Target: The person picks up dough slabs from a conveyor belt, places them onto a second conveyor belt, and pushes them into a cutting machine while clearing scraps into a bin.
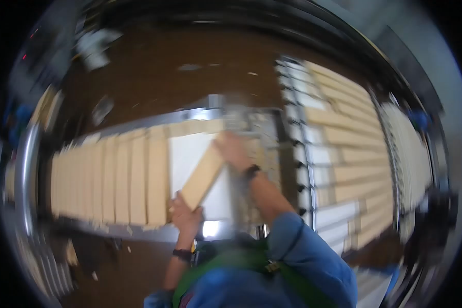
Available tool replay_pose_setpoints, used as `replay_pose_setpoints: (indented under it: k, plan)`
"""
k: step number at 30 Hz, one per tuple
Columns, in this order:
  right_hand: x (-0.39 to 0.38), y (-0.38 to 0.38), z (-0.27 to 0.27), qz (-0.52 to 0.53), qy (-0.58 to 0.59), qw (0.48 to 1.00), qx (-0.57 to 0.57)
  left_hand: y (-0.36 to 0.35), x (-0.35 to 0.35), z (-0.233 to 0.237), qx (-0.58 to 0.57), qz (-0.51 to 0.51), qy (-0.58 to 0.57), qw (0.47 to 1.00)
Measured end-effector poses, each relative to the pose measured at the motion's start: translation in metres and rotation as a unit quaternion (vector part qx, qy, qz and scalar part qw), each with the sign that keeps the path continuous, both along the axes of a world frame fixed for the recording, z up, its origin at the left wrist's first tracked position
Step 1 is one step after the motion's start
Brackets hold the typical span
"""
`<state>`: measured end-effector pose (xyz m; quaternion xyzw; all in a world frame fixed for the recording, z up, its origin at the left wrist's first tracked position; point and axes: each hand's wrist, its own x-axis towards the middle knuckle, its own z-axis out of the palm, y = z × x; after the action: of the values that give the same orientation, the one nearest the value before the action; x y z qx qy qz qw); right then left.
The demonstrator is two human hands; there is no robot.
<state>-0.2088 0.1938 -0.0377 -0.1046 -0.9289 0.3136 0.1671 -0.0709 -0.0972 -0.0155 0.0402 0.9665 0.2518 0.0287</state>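
A tan flat rectangular strip (204, 177) lies slanted between my hands, over a white surface (187, 150) on a metal-edged bench. At its lower left end, my left hand (186, 214) grips the strip, with the thumb and fingers along its edges. My right hand (232, 150) is closed around the upper right end and is blurred by motion. Left of the white surface stretches a tight row of similar tan strips (122, 177), standing side by side. The strip's exact material cannot be told from this view.
On the right stands a rack (351, 154) with several rows of tan and white strips and dark knobs along its near edge. A shiny metal post (28, 174) rises at the far left. Scraps lie on the brown floor (154, 72).
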Motion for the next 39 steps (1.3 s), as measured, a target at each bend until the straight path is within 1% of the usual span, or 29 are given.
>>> replay_pose_setpoints:
  k: [1, 2, 3, 4, 6, 8, 10, 11, 12, 14, 17, 18, 19, 20, 21, 22, 23, 25, 26, 27, 28, 30, 31, 33, 35, 36, 37, 38, 39]
  plan:
    - [0.008, 0.004, 0.001, 0.002, 0.004, 1.0, -0.007, 0.002, 0.0, -0.015, -0.014, -0.019, 0.028, 0.999]
    - [0.016, 0.002, -0.008, -0.041, 0.058, 0.996, 0.045, 0.006, -0.001, -0.011, -0.003, -0.01, 0.005, 1.0]
    - [0.034, 0.004, 0.007, -0.068, -0.021, 0.997, 0.009, 0.011, 0.001, 0.0, 0.003, 0.003, -0.021, 1.0]
    - [0.053, 0.007, 0.009, -0.09, 0.019, 0.995, 0.028, 0.018, 0.01, 0.007, 0.003, -0.044, -0.02, 0.999]
    - [0.106, 0.018, 0.044, -0.153, 0.033, 0.988, 0.005, 0.027, 0.018, 0.018, 0.073, -0.025, 0.011, 0.997]
    - [0.155, 0.037, 0.069, -0.188, 0.049, 0.981, -0.022, 0.051, 0.027, 0.025, 0.105, -0.088, 0.044, 0.99]
    - [0.216, 0.061, 0.084, -0.316, 0.181, 0.931, 0.031, 0.084, 0.044, 0.038, 0.161, -0.158, 0.116, 0.967]
    - [0.25, 0.08, 0.089, -0.347, 0.174, 0.921, 0.045, 0.104, 0.053, 0.046, 0.162, -0.167, 0.116, 0.966]
    - [0.283, 0.104, 0.096, -0.377, 0.167, 0.909, 0.059, 0.125, 0.061, 0.056, 0.175, -0.223, 0.124, 0.951]
    - [0.343, 0.139, 0.112, -0.478, 0.234, 0.844, 0.062, 0.167, 0.084, 0.081, 0.177, -0.328, 0.121, 0.92]
    - [0.434, 0.189, 0.13, -0.578, 0.23, 0.782, 0.045, 0.217, 0.13, 0.136, 0.161, -0.47, 0.064, 0.865]
    - [0.462, 0.211, 0.119, -0.604, 0.211, 0.767, 0.046, 0.232, 0.146, 0.145, 0.161, -0.473, 0.065, 0.864]
    - [0.487, 0.227, 0.113, -0.605, 0.212, 0.766, 0.047, 0.247, 0.162, 0.152, 0.129, -0.515, 0.021, 0.847]
    - [0.508, 0.242, 0.109, -0.603, 0.141, 0.785, 0.024, 0.261, 0.174, 0.157, 0.097, -0.555, -0.022, 0.826]
    - [0.527, 0.258, 0.101, -0.597, 0.069, 0.799, 0.0, 0.275, 0.183, 0.16, 0.098, -0.556, -0.021, 0.825]
    - [0.537, 0.271, 0.096, -0.582, -0.024, 0.812, 0.037, 0.289, 0.191, 0.162, 0.051, -0.582, -0.076, 0.808]
    - [0.545, 0.282, 0.09, -0.583, -0.022, 0.811, 0.038, 0.303, 0.198, 0.165, 0.004, -0.604, -0.13, 0.786]
    - [0.547, 0.294, 0.094, -0.546, -0.24, 0.797, 0.09, 0.328, 0.205, 0.173, 0.004, -0.614, -0.134, 0.778]
    - [0.547, 0.297, 0.094, -0.546, -0.239, 0.798, 0.09, 0.34, 0.208, 0.169, 0.04, -0.617, -0.144, 0.773]
    - [0.548, 0.297, 0.089, -0.566, -0.196, 0.783, 0.166, 0.348, 0.211, 0.163, 0.075, -0.619, -0.156, 0.767]
    - [0.547, 0.294, 0.088, -0.582, -0.151, 0.762, 0.24, 0.358, 0.218, 0.149, 0.074, -0.618, -0.156, 0.767]
    - [0.542, 0.274, 0.094, -0.58, -0.128, 0.768, 0.241, 0.38, 0.234, 0.114, 0.199, -0.554, -0.17, 0.791]
    - [0.538, 0.258, 0.098, -0.577, -0.105, 0.773, 0.242, 0.385, 0.238, 0.102, 0.2, -0.551, -0.172, 0.792]
    - [0.536, 0.223, 0.093, -0.512, -0.048, 0.826, 0.23, 0.391, 0.244, 0.082, 0.197, -0.474, -0.184, 0.838]
    - [0.53, 0.184, 0.083, -0.43, 0.003, 0.888, 0.163, 0.392, 0.241, 0.065, 0.235, -0.47, -0.167, 0.834]
    - [0.528, 0.168, 0.082, -0.42, 0.0, 0.894, 0.159, 0.386, 0.238, 0.059, 0.269, -0.467, -0.148, 0.829]
    - [0.524, 0.154, 0.082, -0.387, -0.041, 0.912, 0.128, 0.382, 0.234, 0.071, 0.267, -0.452, -0.15, 0.838]
    - [0.516, 0.144, 0.082, -0.347, -0.081, 0.929, 0.099, 0.381, 0.229, 0.083, 0.256, -0.455, -0.211, 0.826]
    - [0.514, 0.14, 0.079, -0.325, -0.083, 0.937, 0.095, 0.377, 0.224, 0.093, 0.248, -0.452, -0.271, 0.813]
